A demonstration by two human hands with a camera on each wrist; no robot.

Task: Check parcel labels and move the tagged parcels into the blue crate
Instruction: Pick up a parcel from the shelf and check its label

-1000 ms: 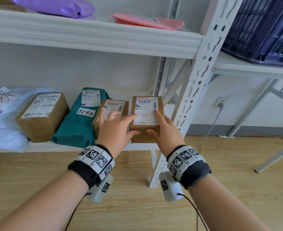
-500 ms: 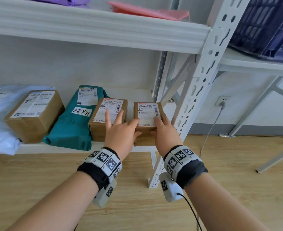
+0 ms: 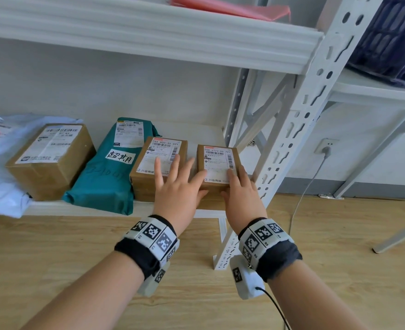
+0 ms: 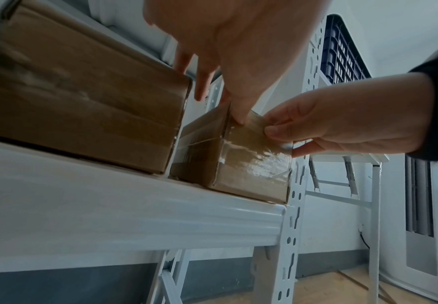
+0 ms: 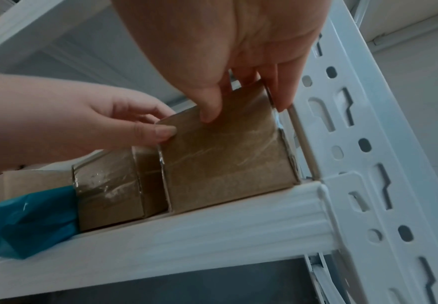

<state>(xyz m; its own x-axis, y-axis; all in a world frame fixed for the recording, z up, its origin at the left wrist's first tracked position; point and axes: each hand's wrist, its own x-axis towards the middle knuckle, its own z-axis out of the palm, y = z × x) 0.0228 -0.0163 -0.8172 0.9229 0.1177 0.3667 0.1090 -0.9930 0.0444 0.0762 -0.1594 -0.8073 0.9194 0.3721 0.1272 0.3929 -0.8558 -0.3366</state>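
Two hands point(image 3: 211, 189) — small box point(image 3: 217, 163) pinched between

Three cardboard boxes point(image 3: 217, 166), one teal bag point(image 3: 106, 177), one blue crate point(image 3: 392, 34)

- We see the small box point(image 3: 217, 166), lower centre, as matt brown cardboard; glossy clear tape point(image 4: 259, 162) shines across its front, and it bears a smooth white paper label point(image 3: 217, 163).
- We note a teal plastic mailer point(image 3: 106, 182), centre left, slightly crinkled with a soft sheen.
- The shelf point(image 3: 149, 32) looks like white-painted metal, ribbed and smooth.
- The floor point(image 3: 327, 246) is pale, matt wood.
- The crate point(image 3: 392, 36), upper right, is dark blue moulded plastic.
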